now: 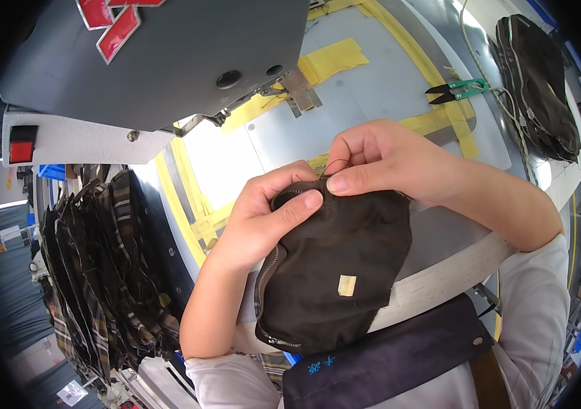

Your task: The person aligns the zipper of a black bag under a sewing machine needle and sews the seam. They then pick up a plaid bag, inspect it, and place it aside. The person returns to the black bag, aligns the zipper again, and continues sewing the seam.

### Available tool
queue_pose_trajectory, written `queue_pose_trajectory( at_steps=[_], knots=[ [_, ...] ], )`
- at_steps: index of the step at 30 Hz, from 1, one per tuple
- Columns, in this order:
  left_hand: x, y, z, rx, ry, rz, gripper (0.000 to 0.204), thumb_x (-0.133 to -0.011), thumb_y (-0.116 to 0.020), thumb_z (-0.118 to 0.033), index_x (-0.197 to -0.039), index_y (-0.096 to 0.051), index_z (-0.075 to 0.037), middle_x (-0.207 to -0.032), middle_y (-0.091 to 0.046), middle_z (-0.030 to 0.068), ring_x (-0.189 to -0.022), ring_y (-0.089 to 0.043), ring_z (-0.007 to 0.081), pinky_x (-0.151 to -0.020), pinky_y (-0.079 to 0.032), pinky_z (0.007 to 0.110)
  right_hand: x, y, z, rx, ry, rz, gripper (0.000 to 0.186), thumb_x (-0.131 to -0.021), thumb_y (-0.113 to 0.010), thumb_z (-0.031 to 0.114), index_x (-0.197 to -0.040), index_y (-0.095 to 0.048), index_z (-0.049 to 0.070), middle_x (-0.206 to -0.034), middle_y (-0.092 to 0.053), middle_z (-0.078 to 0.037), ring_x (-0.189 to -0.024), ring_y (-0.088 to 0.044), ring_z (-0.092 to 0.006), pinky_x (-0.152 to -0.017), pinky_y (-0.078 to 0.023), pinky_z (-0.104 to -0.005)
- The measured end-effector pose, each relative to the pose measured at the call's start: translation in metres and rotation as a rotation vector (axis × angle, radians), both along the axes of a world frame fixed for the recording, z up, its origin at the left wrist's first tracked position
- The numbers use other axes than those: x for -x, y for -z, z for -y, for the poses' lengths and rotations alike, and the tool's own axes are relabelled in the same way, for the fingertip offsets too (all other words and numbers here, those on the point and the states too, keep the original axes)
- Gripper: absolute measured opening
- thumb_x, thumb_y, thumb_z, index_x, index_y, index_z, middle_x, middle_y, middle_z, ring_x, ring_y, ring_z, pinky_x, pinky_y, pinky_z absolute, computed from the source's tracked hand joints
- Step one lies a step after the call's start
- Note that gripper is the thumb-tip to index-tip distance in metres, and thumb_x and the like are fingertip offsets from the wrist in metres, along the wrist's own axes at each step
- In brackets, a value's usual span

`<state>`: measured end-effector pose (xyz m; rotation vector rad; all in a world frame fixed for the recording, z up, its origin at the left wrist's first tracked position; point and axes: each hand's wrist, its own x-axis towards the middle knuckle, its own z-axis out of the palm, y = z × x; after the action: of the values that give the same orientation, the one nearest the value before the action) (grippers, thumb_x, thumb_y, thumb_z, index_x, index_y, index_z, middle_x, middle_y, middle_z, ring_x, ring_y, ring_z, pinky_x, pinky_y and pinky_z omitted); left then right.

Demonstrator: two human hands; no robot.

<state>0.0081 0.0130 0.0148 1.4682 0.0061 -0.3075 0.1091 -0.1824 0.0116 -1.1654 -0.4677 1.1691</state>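
Yellow tape (389, 27) runs in strips over the pale counter (352, 102), and a grey sewing machine (161, 68) with a red emblem (119, 41) looms over its left part. Dark and plaid fabric pieces (113, 266) are bunched at the left, and at the far right lies a dark pouch (539, 88) with metal zippers. Near it, green-handled snips (455, 90) point their black blades leftward.

Closest to the person, a brown-black fabric piece (345, 245) is held up at the counter's near edge, a zipper (264, 279) curving down its left side and a small beige patch (347, 285) low on its face. Both hands meet at its top edge: the left hand (266, 208) grips it with the thumb in front, fingers narrow on the cloth; the right hand (386, 163) pinches it just beside, between thumb and bent fingers.
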Motion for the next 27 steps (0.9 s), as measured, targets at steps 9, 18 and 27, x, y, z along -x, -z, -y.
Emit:
queue_pose_trajectory(
  at_steps=[9, 18, 27],
  knots=[
    [0.000, -0.001, 0.004, -0.073, -0.050, 0.019, 0.013, -0.091, -0.062, -0.014, -0.090, -0.060, -0.001, -0.081, -0.056, -0.0029, -0.077, -0.047, 0.0049, -0.070, -0.039, 0.021, 0.000, 0.000, 0.000, 0.036, 0.029, 0.033, 0.019, -0.085, -0.068, 0.018, -0.094, -0.064, 0.001, -0.087, -0.065, -0.001, -0.081, -0.058, -0.0072, -0.074, -0.045, -0.0220],
    [0.001, 0.000, 0.005, -0.217, -0.020, 0.002, 0.013, -0.087, -0.067, -0.013, -0.089, -0.061, -0.001, -0.076, -0.057, -0.0028, -0.071, -0.047, 0.0048, -0.065, -0.040, 0.022, 0.004, 0.000, -0.001, 0.106, 0.063, 0.350, 0.013, -0.087, -0.067, 0.013, -0.089, -0.060, 0.002, -0.083, -0.062, -0.001, -0.076, -0.056, -0.0050, -0.070, -0.045, -0.0217],
    [0.000, 0.001, 0.006, -0.367, 0.018, 0.139, 0.013, -0.084, -0.068, -0.009, -0.089, -0.061, 0.001, -0.079, -0.056, 0.0048, -0.074, -0.051, 0.0129, -0.070, -0.042, 0.026, 0.003, 0.000, -0.001, 0.184, 0.022, 0.381, 0.014, -0.089, -0.066, 0.015, -0.090, -0.062, 0.001, -0.082, -0.062, 0.000, -0.076, -0.054, -0.0042, -0.068, -0.045, -0.0203]
  ],
)
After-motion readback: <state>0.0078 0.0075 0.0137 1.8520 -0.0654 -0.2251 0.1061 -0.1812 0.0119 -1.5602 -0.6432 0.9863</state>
